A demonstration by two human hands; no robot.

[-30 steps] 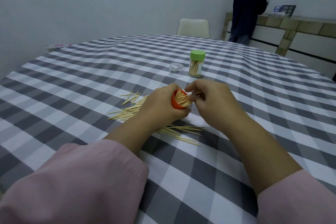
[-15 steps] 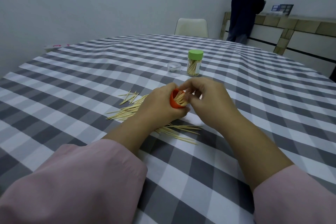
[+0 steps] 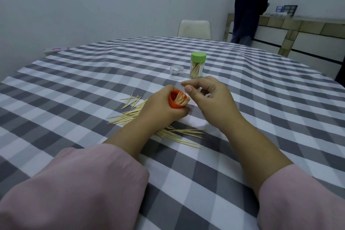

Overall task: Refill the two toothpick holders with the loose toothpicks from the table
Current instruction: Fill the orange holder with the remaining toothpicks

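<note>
On the bench [image 3: 74, 84], the loose toothpicks [image 3: 128, 115] lie fanned out by your left wrist, with more trailing out under the forearm. Your left hand [image 3: 160, 110] grips the orange toothpick holder [image 3: 176, 101], mouth tilted toward the right, already partly filled. Keep that tilt low so nothing slides back out. Your right hand [image 3: 211, 97] hovers just beside the mouth, thumb and forefinger pinched; whether they hold a toothpick you cannot tell here. Gather small aligned bundles and feed them in points first. Farther back, the green-capped holder [image 3: 198, 65] stands upright beside a clear cap [image 3: 176, 70].
</note>
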